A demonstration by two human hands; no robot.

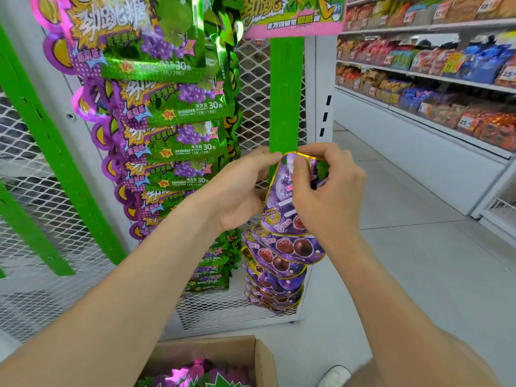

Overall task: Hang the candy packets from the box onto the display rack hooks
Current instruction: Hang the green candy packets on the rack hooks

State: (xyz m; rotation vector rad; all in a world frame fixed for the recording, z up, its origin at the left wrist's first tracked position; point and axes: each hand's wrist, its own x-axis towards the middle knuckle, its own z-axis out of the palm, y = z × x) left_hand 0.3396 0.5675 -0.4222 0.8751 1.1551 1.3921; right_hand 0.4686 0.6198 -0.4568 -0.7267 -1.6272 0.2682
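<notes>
Now pinches the purple candy packet [277, 205] at its top with curled right hand [326, 191] fingers, and grips its upper left corner with the left hand [237, 196]. Holds it in front of the green strip [286, 93], just above the hanging purple packets [282, 261]. Below, near the rack foot, the open box [201, 347] with more packets.

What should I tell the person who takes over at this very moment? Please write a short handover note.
Hands: the left hand holds the top left corner of the purple packet, against the green strip. The right hand pinches the same packet's top edge.
Done: the hung purple packets fill the lower part of this strip. The green packets hang on the strip to the left.
Left: hook the held packet on. The strip above it is bare. More packets lie in the box below.
</notes>
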